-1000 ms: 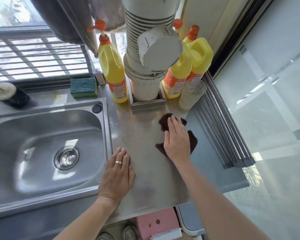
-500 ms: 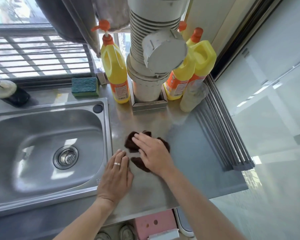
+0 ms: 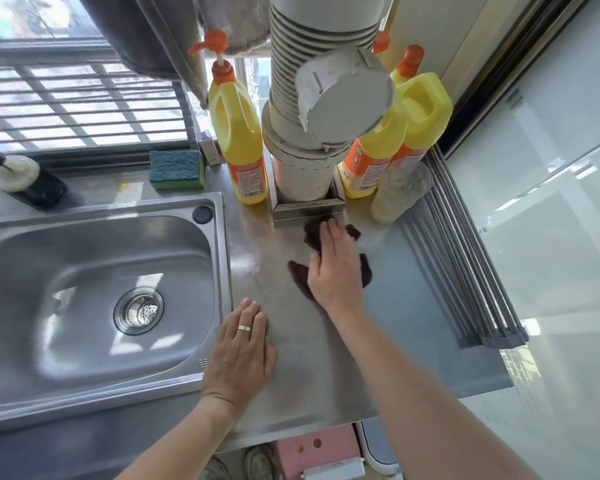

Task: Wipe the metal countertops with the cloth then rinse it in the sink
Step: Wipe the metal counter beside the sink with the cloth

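Note:
A dark brown cloth (image 3: 300, 273) lies on the metal countertop (image 3: 326, 368) just in front of the metal base of a white ribbed pipe. My right hand (image 3: 335, 268) presses flat on the cloth with straight fingers pointing toward the pipe; most of the cloth is hidden under it. My left hand (image 3: 241, 355), wearing a ring, rests flat on the counter beside the sink's right rim. The steel sink (image 3: 94, 292) with a round drain strainer fills the left side.
Yellow detergent bottles (image 3: 238, 133) stand left and right of the white pipe (image 3: 317, 109). A cloudy plastic bottle (image 3: 397, 190) stands near a rolled drying rack (image 3: 465, 258) along the right edge. A green sponge (image 3: 175, 169) sits behind the sink.
My right hand has slid the cloth from beside my left hand away and to the right, up to the pipe's base. My left hand has stayed put.

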